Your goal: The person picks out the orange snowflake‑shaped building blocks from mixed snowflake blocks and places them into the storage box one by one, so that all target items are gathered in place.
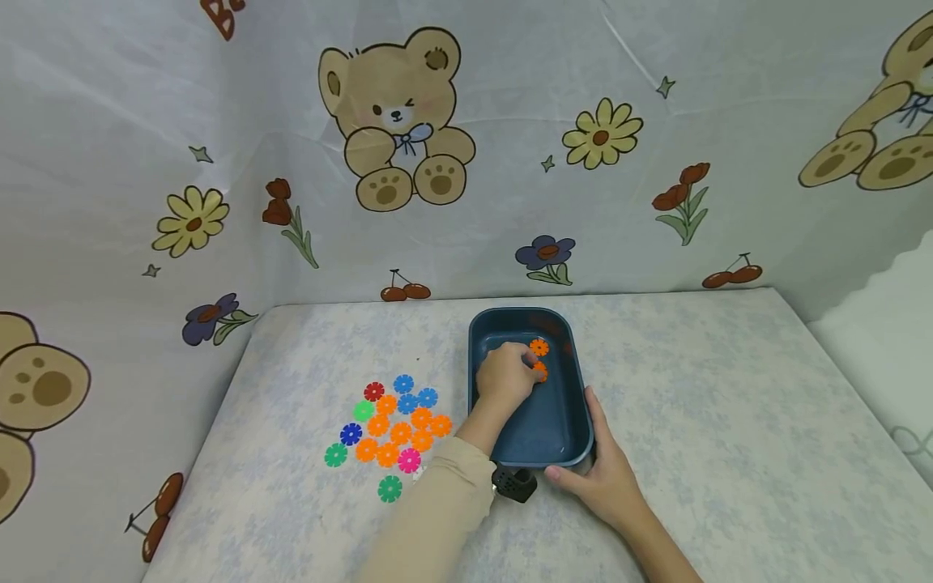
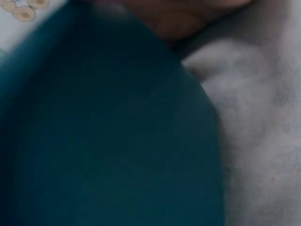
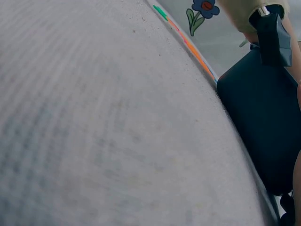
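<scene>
A dark blue tray (image 1: 528, 441) lies on the table in the head view. My left hand (image 1: 530, 371) reaches into it, fingers curled on an orange flower-shaped disc (image 1: 541, 372). A second orange disc (image 1: 538, 347) lies just beyond it on the tray floor. My right hand (image 1: 579, 453) grips the tray's near right corner, thumb along the right rim. The left wrist view is a blur of the tray (image 2: 103, 132) with a bit of hand at the top. The right wrist view shows the tray's outer wall (image 3: 263, 122).
Several flower discs (image 1: 394, 425) in orange, blue, green, red and pink lie on the cloth left of the tray; a green one (image 1: 389, 488) sits apart, nearer me. Printed curtain walls stand behind and at both sides. A black wrist camera (image 1: 513, 483) hangs by the tray's near edge.
</scene>
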`<state>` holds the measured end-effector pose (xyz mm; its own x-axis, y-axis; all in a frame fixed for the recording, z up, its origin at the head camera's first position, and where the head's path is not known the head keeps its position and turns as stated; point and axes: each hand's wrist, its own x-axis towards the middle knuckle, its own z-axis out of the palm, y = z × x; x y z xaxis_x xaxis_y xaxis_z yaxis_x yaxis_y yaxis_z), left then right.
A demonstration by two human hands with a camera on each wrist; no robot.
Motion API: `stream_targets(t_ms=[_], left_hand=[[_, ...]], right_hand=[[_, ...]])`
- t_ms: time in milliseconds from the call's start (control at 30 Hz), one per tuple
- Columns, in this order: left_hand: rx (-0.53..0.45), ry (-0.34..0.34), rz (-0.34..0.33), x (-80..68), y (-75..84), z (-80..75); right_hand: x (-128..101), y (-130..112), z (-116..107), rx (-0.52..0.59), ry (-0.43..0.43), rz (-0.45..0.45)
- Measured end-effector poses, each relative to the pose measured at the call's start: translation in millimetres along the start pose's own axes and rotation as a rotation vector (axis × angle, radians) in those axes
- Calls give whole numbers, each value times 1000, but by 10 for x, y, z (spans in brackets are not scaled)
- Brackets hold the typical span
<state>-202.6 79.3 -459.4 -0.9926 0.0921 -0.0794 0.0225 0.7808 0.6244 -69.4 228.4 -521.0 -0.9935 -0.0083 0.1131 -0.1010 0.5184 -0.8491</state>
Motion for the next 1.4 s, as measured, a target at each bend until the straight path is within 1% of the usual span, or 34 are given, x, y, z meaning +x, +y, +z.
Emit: stream_targets(t_ms=[300, 467, 600, 700, 800, 900, 1000, 1100, 1167, 1267, 1333, 1400], left_hand=[[116, 25, 39, 80, -28, 137], [153, 43, 64, 83, -34, 169], [183, 35, 74, 69, -44, 179], [193, 30, 77, 63, -53, 182], [173, 29, 89, 58, -59, 172], [141, 15, 116, 37, -56, 125], [91, -10, 145, -22, -33, 6], [25, -31, 182, -117, -19, -184], [-40, -54, 201, -205, -25, -364], [-150, -85, 213, -349, -105, -675], [-224, -98, 195, -456, -187, -889], [-255, -85, 175, -552, -306, -1062]], right_hand=[[-2, 8, 6, 29, 5, -14], [-6, 10, 9, 33, 7, -17], [-4, -2, 8, 31, 4, -13], [0, -5, 8, 28, 4, -14], [0, 0, 7, 28, 5, -16], [-3, 8, 5, 29, 3, -15], [-2, 6, -3, 21, -1, -9], [3, 3, -5, 18, -3, -16], [7, 6, -1, 17, -4, -24], [9, 2, 8, 20, -3, -27], [4, -8, 6, 11, -1, -16], [-2, -22, -4, 2, 4, -5]])
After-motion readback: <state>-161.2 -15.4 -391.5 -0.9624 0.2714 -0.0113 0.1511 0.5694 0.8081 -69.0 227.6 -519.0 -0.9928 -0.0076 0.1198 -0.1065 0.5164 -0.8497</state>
